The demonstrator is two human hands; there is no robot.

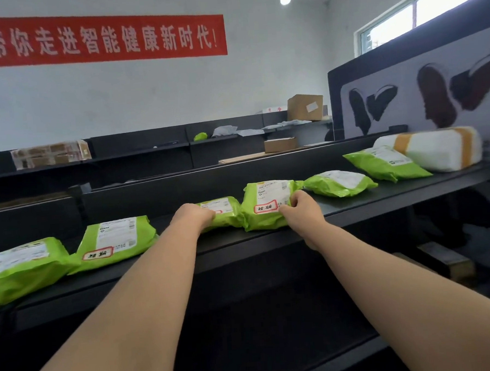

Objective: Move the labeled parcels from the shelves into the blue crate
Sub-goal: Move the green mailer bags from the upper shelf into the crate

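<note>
Several green parcels lie in a row on a black shelf [381, 201]. My left hand [193, 215] grips a small green parcel [225, 212] at the shelf's middle. My right hand [299, 211] grips the near right corner of a larger green parcel [267, 204] that carries a red-bordered label. Left of my hands lie another red-labelled green parcel [116, 243] and a green parcel [21, 268] at the far left. To the right lie two more green parcels [339, 183] [384, 163]. The blue crate is out of view.
A white parcel with orange tape [435, 150] lies at the shelf's right end. Behind stands a second row of black shelving [140, 151] with cardboard boxes [305, 107] and wrapped packages. A dark panel [419, 62] rises at the right. A lower shelf lies below my arms.
</note>
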